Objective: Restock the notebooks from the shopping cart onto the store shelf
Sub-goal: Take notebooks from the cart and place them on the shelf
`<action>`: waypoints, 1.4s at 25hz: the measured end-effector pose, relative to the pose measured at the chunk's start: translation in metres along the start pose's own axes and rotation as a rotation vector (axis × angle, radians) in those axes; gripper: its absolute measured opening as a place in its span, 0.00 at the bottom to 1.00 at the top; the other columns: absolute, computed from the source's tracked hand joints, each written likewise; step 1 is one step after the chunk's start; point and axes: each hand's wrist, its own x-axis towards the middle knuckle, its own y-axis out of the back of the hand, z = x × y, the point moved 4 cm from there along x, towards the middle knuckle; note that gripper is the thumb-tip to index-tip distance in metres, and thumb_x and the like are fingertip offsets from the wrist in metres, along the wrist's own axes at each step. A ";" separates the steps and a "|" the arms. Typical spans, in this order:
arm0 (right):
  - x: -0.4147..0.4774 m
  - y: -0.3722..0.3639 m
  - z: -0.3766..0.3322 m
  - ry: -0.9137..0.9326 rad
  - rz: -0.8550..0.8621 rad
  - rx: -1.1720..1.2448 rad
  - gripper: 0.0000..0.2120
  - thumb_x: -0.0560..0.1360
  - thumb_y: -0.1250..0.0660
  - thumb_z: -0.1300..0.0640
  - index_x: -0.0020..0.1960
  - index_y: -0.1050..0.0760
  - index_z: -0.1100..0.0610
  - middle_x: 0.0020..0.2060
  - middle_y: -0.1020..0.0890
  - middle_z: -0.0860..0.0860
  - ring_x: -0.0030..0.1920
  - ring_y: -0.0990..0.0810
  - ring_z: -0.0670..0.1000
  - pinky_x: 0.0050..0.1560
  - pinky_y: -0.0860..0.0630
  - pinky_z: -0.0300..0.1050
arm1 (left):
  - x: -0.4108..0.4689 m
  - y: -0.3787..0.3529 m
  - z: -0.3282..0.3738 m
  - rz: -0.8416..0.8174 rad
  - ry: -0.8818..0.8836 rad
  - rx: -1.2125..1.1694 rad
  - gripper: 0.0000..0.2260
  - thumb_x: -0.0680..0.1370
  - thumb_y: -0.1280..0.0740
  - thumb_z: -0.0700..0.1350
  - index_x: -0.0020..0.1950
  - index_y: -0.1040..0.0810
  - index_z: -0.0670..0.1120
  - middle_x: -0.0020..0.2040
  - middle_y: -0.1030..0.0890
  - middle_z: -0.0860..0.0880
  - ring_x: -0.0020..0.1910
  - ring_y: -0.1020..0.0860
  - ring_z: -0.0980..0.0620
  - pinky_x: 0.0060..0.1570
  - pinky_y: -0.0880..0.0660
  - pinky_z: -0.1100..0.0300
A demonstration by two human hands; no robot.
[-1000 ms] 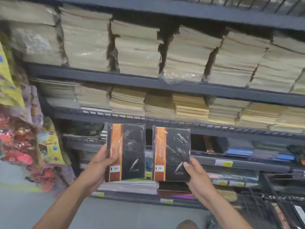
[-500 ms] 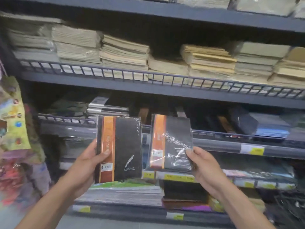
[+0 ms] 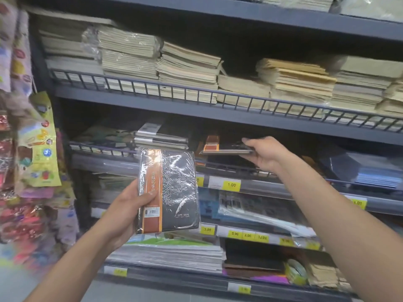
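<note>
In front of a dark metal store shelf point(image 3: 218, 115), two bare hands each hold a notebook. The left hand point(image 3: 126, 211) is closed around the lower left edge of an upright notebook point(image 3: 169, 191), thumb pressed on its front cover, fingers hidden behind it. The right hand point(image 3: 265, 154) reaches further forward and grips a second notebook point(image 3: 225, 149) by its right end, holding it flat and level at the mouth of the middle shelf, just above that shelf's wire rail point(image 3: 231, 167).

The upright notebook has a black textured cover with an orange band down its left side, a barcode sticker near the bottom and a small white feather emblem; it is sealed in glossy clear wrap. The flat one shows the same orange and black at its near edge.

Behind the flat notebook, the middle shelf holds more dark notebooks, with grey wrapped ones point(image 3: 160, 138) stacked to the left. The shelf above carries stacks of cream and tan exercise books point(image 3: 187, 66). Yellow price tags point(image 3: 231, 184) line the shelf edges below.
</note>
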 end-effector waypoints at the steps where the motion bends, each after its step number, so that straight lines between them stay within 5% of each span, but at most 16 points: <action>1: 0.012 -0.007 0.000 -0.011 0.010 0.002 0.08 0.79 0.32 0.66 0.56 0.26 0.68 0.47 0.18 0.60 0.44 0.16 0.54 0.35 0.16 0.46 | 0.000 0.001 0.000 0.001 -0.003 -0.007 0.16 0.82 0.36 0.37 0.68 0.22 0.49 0.60 0.15 0.41 0.51 0.16 0.45 0.45 0.15 0.48; 4: 0.038 -0.024 0.005 -0.048 0.013 -0.047 0.17 0.78 0.32 0.67 0.65 0.29 0.68 0.48 0.18 0.60 0.43 0.16 0.55 0.32 0.17 0.46 | 0.000 0.002 0.001 0.005 -0.010 -0.019 0.16 0.82 0.37 0.37 0.68 0.22 0.50 0.60 0.15 0.41 0.50 0.15 0.46 0.45 0.15 0.50; 9: 0.054 -0.040 0.013 -0.059 0.029 -0.237 0.04 0.79 0.33 0.66 0.53 0.25 0.66 0.48 0.18 0.59 0.39 0.17 0.52 0.33 0.16 0.45 | -0.001 0.004 0.004 0.024 -0.015 -0.032 0.15 0.82 0.36 0.37 0.66 0.21 0.50 0.58 0.14 0.42 0.47 0.15 0.48 0.42 0.15 0.52; 13: 0.058 -0.038 0.013 -0.025 0.146 -0.735 0.07 0.79 0.31 0.59 0.50 0.25 0.63 0.43 0.20 0.56 0.40 0.16 0.55 0.46 0.16 0.49 | -0.002 0.007 0.002 0.024 -0.025 -0.032 0.16 0.82 0.36 0.37 0.67 0.21 0.49 0.60 0.15 0.40 0.53 0.18 0.44 0.46 0.16 0.49; 17: 0.051 -0.040 0.008 0.015 0.187 -1.158 0.14 0.77 0.31 0.48 0.43 0.23 0.59 0.37 0.16 0.52 0.33 0.15 0.51 0.35 0.19 0.41 | 0.000 0.008 0.003 0.014 -0.026 -0.009 0.16 0.82 0.36 0.37 0.67 0.22 0.50 0.60 0.15 0.42 0.56 0.18 0.42 0.50 0.17 0.47; 20: 0.041 -0.040 0.008 -0.014 0.170 -1.325 0.19 0.78 0.34 0.43 0.49 0.23 0.61 0.38 0.17 0.54 0.33 0.18 0.52 0.31 0.23 0.41 | 0.003 0.007 0.003 0.009 -0.026 0.003 0.15 0.82 0.35 0.38 0.67 0.21 0.50 0.61 0.16 0.42 0.56 0.18 0.43 0.56 0.20 0.43; 22: 0.030 -0.036 0.006 0.102 0.199 -1.382 0.21 0.79 0.36 0.42 0.57 0.24 0.60 0.46 0.18 0.55 0.42 0.19 0.55 0.40 0.22 0.46 | 0.004 0.005 0.005 0.004 -0.026 0.017 0.16 0.82 0.35 0.38 0.67 0.21 0.51 0.62 0.16 0.42 0.58 0.19 0.42 0.61 0.23 0.38; 26: -0.023 -0.027 0.018 0.465 0.133 -0.968 0.12 0.79 0.35 0.47 0.57 0.21 0.53 0.47 0.17 0.47 0.44 0.19 0.45 0.42 0.27 0.40 | 0.009 -0.007 0.009 -0.042 -0.031 -0.001 0.16 0.82 0.35 0.38 0.67 0.21 0.51 0.63 0.17 0.40 0.60 0.20 0.39 0.64 0.26 0.34; 28: -0.058 -0.029 0.041 0.369 -0.036 -0.678 0.07 0.79 0.34 0.50 0.56 0.22 0.50 0.47 0.15 0.49 0.42 0.18 0.46 0.39 0.21 0.41 | 0.014 -0.016 0.008 -0.057 -0.028 -0.004 0.15 0.82 0.36 0.37 0.67 0.21 0.50 0.64 0.18 0.37 0.59 0.21 0.39 0.65 0.27 0.34; 32: -0.107 -0.026 0.086 0.104 -0.263 -0.360 0.13 0.80 0.34 0.50 0.64 0.25 0.48 0.53 0.14 0.49 0.53 0.15 0.52 0.50 0.18 0.49 | 0.026 -0.042 0.006 -0.117 0.006 -0.003 0.14 0.82 0.36 0.37 0.67 0.22 0.47 0.60 0.18 0.33 0.55 0.21 0.39 0.60 0.25 0.35; 35: -0.117 -0.019 0.099 0.104 -0.274 -0.220 0.16 0.79 0.32 0.55 0.67 0.25 0.48 0.56 0.15 0.50 0.57 0.16 0.54 0.57 0.21 0.56 | 0.032 -0.058 0.002 -0.143 0.034 0.018 0.16 0.83 0.35 0.38 0.69 0.23 0.50 0.58 0.16 0.43 0.56 0.20 0.44 0.50 0.19 0.46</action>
